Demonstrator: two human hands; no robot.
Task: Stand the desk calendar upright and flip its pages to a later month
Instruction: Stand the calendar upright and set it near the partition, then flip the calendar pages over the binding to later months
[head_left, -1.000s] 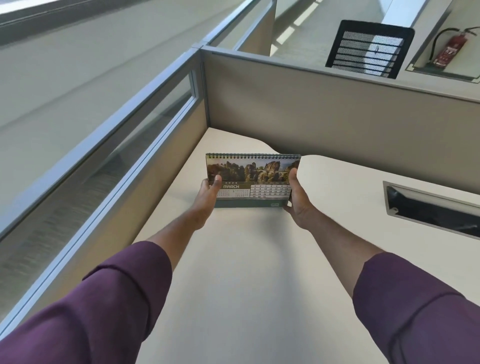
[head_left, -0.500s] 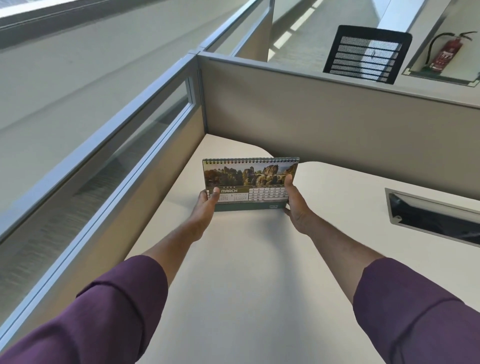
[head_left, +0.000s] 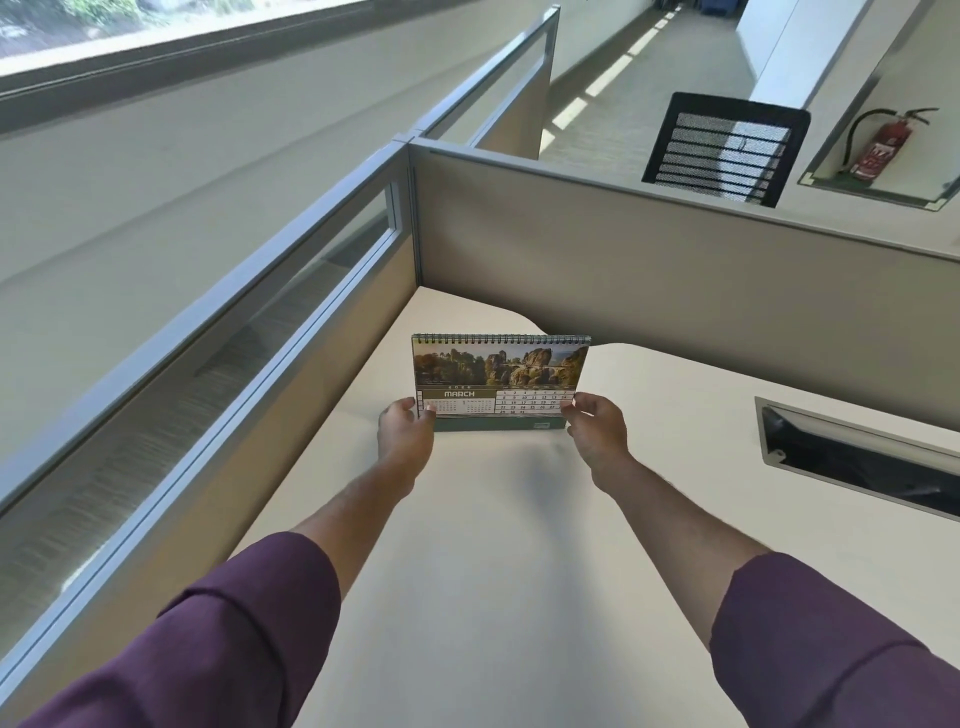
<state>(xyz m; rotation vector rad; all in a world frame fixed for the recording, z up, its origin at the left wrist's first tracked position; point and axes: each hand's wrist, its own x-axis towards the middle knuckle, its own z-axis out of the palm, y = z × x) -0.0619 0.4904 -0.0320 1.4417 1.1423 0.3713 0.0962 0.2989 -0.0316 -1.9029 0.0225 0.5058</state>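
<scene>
The desk calendar (head_left: 500, 371) stands upright on the cream desk (head_left: 467, 545), spiral binding on top. Its front page shows a rocky landscape photo and the word MARCH. My left hand (head_left: 404, 431) pinches the page's lower left corner, thumb in front. At the lower right corner my right hand (head_left: 597, 426) grips the page with its fingertips. The calendar's green base rests on the desk between both hands.
Beige partition walls (head_left: 649, 270) close the desk at the back and left, the left one topped with a glass panel (head_left: 208, 374). A cable slot (head_left: 857, 457) is cut into the desk at the right. Beyond the partition stand a black mesh chair (head_left: 722, 148) and a fire extinguisher (head_left: 883, 143).
Both hands slid down from the calendar's sides to its lower corners. The calendar stands more upright, and the view tilted up a little.
</scene>
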